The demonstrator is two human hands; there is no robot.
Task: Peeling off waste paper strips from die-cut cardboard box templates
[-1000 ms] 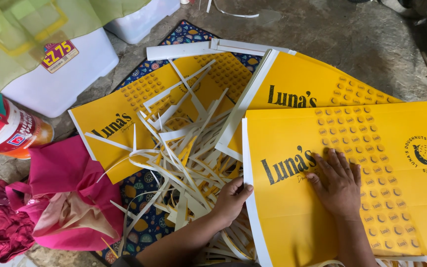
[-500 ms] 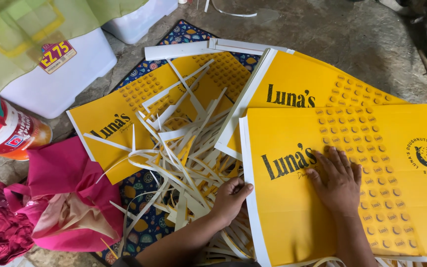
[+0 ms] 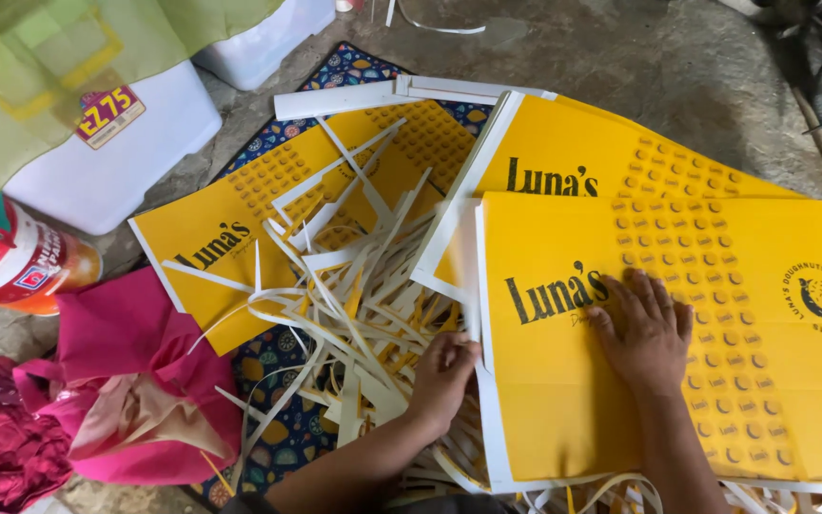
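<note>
Right hand (image 3: pixel 647 328) lay flat, fingers spread and palm down, on the top yellow printed sheet (image 3: pixel 677 381), which filled the lower right of the frame; its long axis ran left to right, white-bordered left edge (image 3: pixel 480 333) standing roughly vertical near frame centre. Left hand (image 3: pixel 441 379) sat just left of that edge, lower centre, fingers curled down into the pile of white and yellow paper strips (image 3: pixel 354 305); whether they pinched a strip or the sheet's edge could not be told, fingertips hidden. So the sheet's edge lay immediately right of the left hand's fingers, and that hand was the nearer one to the edge; right hand rested well inside the sheet, pinning it. A second yellow sheet (image 3: pixel 563 152) lay under it toward upper centre, a third (image 3: pixel 240 238) left of the strips, all on a patterned mat (image 3: pixel 287 428). Pink cloth (image 3: pixel 126 381) lower left, white box (image 3: pixel 116 152) upper left, tin can (image 3: pixel 11 262) at left edge

Against the frame a second before: both hands in the same places, sheet unmoved, only a slight camera shift
</note>
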